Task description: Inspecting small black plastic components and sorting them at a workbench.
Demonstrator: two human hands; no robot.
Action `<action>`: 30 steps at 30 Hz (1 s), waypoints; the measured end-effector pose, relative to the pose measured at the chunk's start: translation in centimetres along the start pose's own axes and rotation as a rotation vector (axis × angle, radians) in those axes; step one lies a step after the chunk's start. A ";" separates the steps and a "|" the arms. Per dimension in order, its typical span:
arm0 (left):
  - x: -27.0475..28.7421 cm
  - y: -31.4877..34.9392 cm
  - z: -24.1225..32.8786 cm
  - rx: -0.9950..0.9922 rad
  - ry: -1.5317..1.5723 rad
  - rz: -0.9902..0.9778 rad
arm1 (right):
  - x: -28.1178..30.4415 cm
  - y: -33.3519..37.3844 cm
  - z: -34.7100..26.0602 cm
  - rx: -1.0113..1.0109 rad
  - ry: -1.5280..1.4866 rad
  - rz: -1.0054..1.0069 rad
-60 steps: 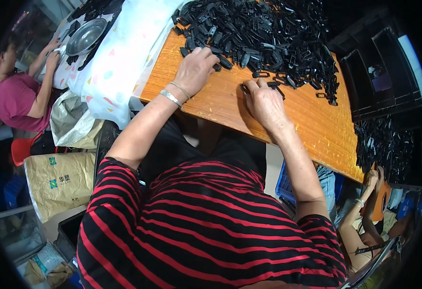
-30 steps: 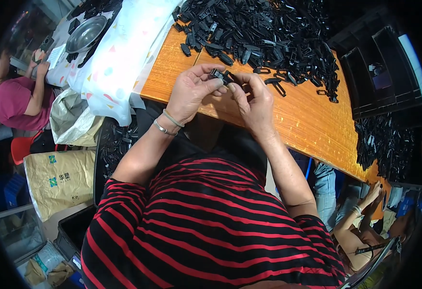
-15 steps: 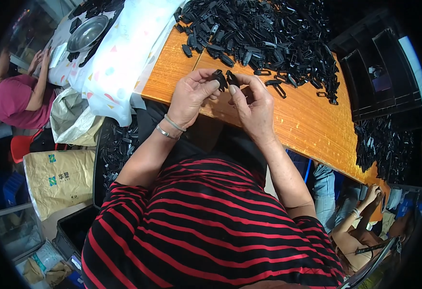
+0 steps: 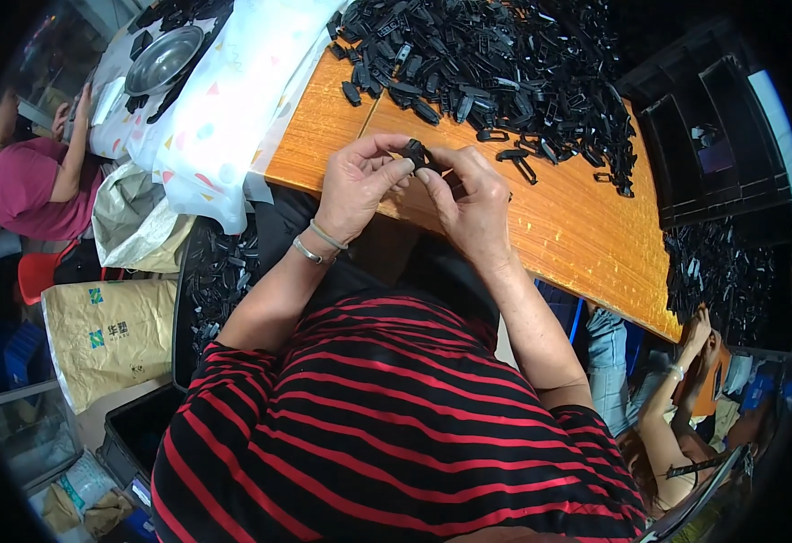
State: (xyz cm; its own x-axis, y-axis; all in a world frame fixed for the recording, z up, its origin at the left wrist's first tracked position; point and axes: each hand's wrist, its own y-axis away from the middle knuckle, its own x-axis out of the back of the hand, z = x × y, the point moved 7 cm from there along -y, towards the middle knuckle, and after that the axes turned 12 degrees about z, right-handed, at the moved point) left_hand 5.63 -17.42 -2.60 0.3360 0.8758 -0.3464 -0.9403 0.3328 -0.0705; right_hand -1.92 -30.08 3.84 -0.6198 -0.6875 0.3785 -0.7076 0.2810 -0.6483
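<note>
I just brought my left hand [image 4: 352, 188] and right hand [image 4: 477, 197] closer, pinching black parts [image 4: 416, 152] that now seem to touch, with the pile [image 4: 495, 68] farther away.

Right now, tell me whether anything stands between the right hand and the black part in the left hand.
Nothing visible does. The left hand pinches the small black part, and the right hand has its thumb and forefinger right beside it. Overlapping fingers hide exactly where they touch.
</note>
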 end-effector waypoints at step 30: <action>7.0 5.6 3.2 0.217 -0.826 -0.367 | -2.6 4.4 -2.3 0.093 -0.013 -0.341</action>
State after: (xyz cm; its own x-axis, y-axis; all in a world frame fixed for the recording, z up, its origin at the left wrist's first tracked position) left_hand 2.88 -8.37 -2.44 0.6200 0.6464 0.4447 -0.7653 0.6232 0.1611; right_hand -4.20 -25.57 1.55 -0.3484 -0.7397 0.5758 -0.8389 -0.0280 -0.5436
